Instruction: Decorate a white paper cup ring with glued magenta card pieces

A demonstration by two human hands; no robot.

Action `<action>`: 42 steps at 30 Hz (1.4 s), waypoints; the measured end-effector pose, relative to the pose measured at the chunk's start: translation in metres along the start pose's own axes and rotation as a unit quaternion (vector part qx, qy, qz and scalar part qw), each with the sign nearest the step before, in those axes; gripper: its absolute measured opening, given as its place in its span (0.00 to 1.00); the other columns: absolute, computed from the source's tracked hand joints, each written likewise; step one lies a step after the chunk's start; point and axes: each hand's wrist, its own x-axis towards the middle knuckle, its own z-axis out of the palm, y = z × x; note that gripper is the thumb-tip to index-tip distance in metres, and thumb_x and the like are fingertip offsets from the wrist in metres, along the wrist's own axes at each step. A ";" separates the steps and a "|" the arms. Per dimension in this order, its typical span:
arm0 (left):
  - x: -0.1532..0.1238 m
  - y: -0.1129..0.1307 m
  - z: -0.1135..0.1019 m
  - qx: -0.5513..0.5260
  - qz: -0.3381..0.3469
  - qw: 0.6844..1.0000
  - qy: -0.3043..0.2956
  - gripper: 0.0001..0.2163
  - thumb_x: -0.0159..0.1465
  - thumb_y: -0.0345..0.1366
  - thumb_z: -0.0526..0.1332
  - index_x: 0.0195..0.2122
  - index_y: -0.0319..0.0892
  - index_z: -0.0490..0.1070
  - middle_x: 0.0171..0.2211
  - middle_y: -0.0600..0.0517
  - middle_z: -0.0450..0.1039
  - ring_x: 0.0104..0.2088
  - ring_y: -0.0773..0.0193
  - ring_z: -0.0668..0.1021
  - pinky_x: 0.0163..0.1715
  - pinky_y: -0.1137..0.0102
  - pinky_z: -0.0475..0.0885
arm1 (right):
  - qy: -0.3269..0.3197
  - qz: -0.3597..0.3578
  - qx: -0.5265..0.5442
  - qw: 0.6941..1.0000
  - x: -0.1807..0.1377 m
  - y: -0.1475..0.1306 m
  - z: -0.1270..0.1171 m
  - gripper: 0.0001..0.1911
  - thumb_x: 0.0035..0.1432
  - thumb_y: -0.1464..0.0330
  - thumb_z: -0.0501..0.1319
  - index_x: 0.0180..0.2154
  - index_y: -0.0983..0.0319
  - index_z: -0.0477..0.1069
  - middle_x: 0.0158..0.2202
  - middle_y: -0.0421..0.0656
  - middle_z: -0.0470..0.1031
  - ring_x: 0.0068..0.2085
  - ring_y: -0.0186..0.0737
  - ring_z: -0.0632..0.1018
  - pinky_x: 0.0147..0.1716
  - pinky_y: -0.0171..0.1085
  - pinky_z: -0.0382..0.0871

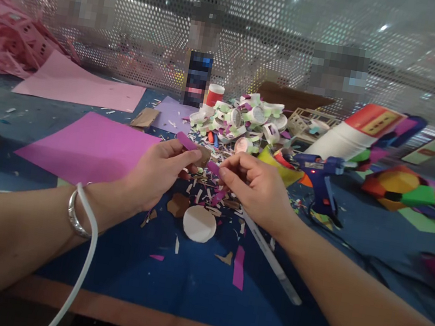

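Note:
My left hand (159,167) pinches a magenta paper strip (185,140) between thumb and fingers, and a small brown cardboard piece (203,157) shows at its fingertips. Opposite it, my right hand (257,186) is closed on a small magenta paper piece (213,168). Whether the two magenta bits belong to one strip I cannot tell. Below the hands, a white disc (199,224) lies flat beside a brown cardboard scrap (178,205). A long, thin whitish tool (274,263) lies under my right forearm. Another magenta strip (239,267) rests on the blue mat.
Behind my hands sits a heap of small white round pieces (249,116). A blue glue gun (320,179) stands at right, its cable trailing. A magenta sheet (91,148) and pink sheet (85,84) lie left. A white cable (88,253) hangs over my left wrist.

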 end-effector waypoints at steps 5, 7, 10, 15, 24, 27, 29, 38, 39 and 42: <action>-0.004 0.000 0.002 -0.013 0.015 0.999 -0.032 0.06 0.62 0.38 0.67 0.35 0.41 0.79 0.31 0.52 0.76 0.32 0.67 0.74 0.32 0.72 0.67 | 0.000 0.022 0.039 0.999 0.002 0.001 0.002 0.10 0.62 0.60 0.63 0.34 0.59 0.69 0.27 0.38 0.70 0.27 0.35 0.71 0.26 0.36 0.66; -0.005 -0.001 0.003 -0.015 0.024 0.998 -0.051 0.07 0.62 0.39 0.67 0.38 0.42 0.79 0.31 0.52 0.75 0.34 0.67 0.74 0.33 0.72 0.67 | -0.003 0.029 0.050 0.998 0.002 0.002 0.003 0.11 0.61 0.59 0.64 0.34 0.60 0.70 0.27 0.39 0.70 0.27 0.36 0.72 0.26 0.36 0.66; -0.006 -0.003 0.003 -0.015 0.031 0.997 -0.067 0.08 0.63 0.39 0.67 0.39 0.41 0.79 0.31 0.52 0.74 0.34 0.66 0.74 0.34 0.71 0.67 | -0.003 0.028 0.053 0.998 0.003 0.002 0.003 0.10 0.62 0.60 0.64 0.34 0.61 0.70 0.27 0.39 0.70 0.28 0.35 0.72 0.27 0.36 0.67; -0.006 -0.004 0.002 0.000 0.043 0.995 -0.093 0.10 0.61 0.39 0.70 0.40 0.39 0.78 0.32 0.52 0.75 0.31 0.69 0.71 0.32 0.71 0.65 | 0.003 0.028 0.048 0.998 0.003 0.002 0.002 0.10 0.63 0.62 0.63 0.34 0.62 0.71 0.26 0.39 0.70 0.27 0.34 0.71 0.27 0.35 0.66; -0.008 -0.001 0.004 0.013 0.050 0.993 -0.107 0.10 0.61 0.39 0.70 0.38 0.38 0.77 0.32 0.53 0.73 0.31 0.69 0.70 0.33 0.71 0.63 | -0.012 0.031 0.060 0.998 0.002 0.004 0.002 0.09 0.63 0.62 0.62 0.34 0.62 0.71 0.27 0.39 0.70 0.27 0.33 0.71 0.26 0.35 0.65; -0.008 0.000 0.004 0.020 0.049 0.993 -0.105 0.10 0.61 0.39 0.70 0.38 0.38 0.77 0.32 0.52 0.74 0.31 0.69 0.70 0.32 0.71 0.63 | -0.013 0.029 0.061 0.998 0.001 0.004 0.002 0.09 0.63 0.62 0.62 0.34 0.62 0.71 0.27 0.39 0.70 0.27 0.33 0.70 0.26 0.35 0.65; -0.008 0.001 0.004 0.023 0.042 0.994 -0.102 0.09 0.60 0.39 0.69 0.37 0.38 0.76 0.30 0.53 0.73 0.29 0.69 0.69 0.31 0.71 0.63 | -0.014 0.028 0.064 0.997 0.001 0.003 0.003 0.10 0.63 0.62 0.62 0.34 0.62 0.71 0.27 0.38 0.69 0.27 0.32 0.70 0.26 0.35 0.64; -0.009 0.004 0.005 0.037 0.040 0.995 -0.089 0.06 0.61 0.36 0.67 0.31 0.39 0.74 0.23 0.57 0.66 0.25 0.71 0.64 0.27 0.71 0.59 | -0.021 0.022 0.065 0.997 0.001 -0.001 0.003 0.11 0.63 0.61 0.62 0.35 0.63 0.72 0.27 0.38 0.69 0.28 0.32 0.68 0.26 0.34 0.62; -0.009 0.004 0.005 0.037 0.039 0.995 -0.088 0.06 0.61 0.36 0.67 0.30 0.40 0.73 0.23 0.57 0.65 0.25 0.71 0.64 0.27 0.71 0.59 | -0.021 0.021 0.064 0.998 0.001 -0.001 0.003 0.11 0.63 0.61 0.62 0.35 0.63 0.72 0.28 0.38 0.69 0.28 0.32 0.68 0.26 0.34 0.61; -0.009 0.004 0.006 0.029 0.042 0.994 -0.093 0.06 0.61 0.36 0.67 0.30 0.40 0.74 0.24 0.57 0.67 0.26 0.71 0.65 0.28 0.72 0.59 | -0.022 0.021 0.057 0.998 0.001 -0.002 0.003 0.12 0.63 0.60 0.63 0.35 0.63 0.72 0.27 0.38 0.69 0.28 0.32 0.67 0.25 0.34 0.60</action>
